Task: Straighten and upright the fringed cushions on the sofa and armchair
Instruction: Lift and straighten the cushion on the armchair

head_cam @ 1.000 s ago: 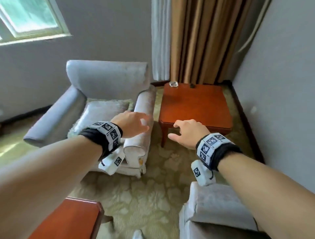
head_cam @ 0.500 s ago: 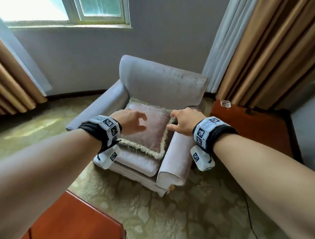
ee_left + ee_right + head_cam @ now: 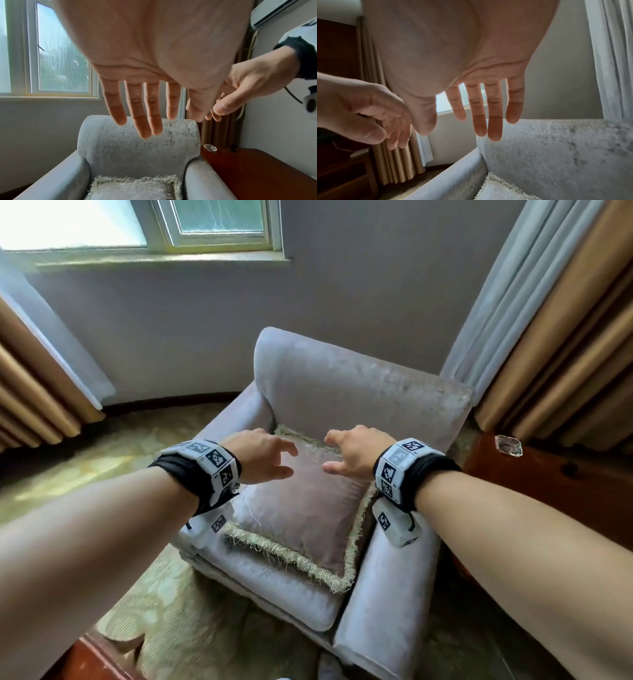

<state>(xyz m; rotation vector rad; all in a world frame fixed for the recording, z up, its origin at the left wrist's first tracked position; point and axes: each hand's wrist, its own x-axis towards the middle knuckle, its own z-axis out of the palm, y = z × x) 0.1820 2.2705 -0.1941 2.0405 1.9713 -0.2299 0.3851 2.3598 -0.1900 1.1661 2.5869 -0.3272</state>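
head view: the fringed cushion [image 3: 305,508] lies flat on the seat of the armchair [image 3: 359,392], turned a little askew, one corner hanging toward the front edge of the seat, its far edge near the backrest. not upright yet, so i judge this step is at its very start.

my left hand [image 3: 263,460] and right hand [image 3: 356,453] hover over the far half of the cushion, a small gap between them. fingers spread and loosely bent, nothing held. i cannot tell from this view whether any fingertip touches the fabric; the wrist views show both hands clear, with straight fingers [image 3: 142,121] hanging in front of the backrest.

handling, my guess: light, soft, stuffed full in the middle, smooth velvety face that may slide under a flat palm. the fringe [image 3: 291,556] is loose thread, poor to pull on, may tear or just stretch. better to take the body of the cushion at the two far corners or the side edges, thumb on top and fingers tucked under, inside the fringe line. then lift, turn it square, stand it against the backrest. it will sag and slump if set too steep, so press the lower edge back into the seat crease.

near by: wooden side table [image 3: 548,491] with a glass ashtray [image 3: 508,445], curtains [image 3: 565,337], window [image 3: 212,224].
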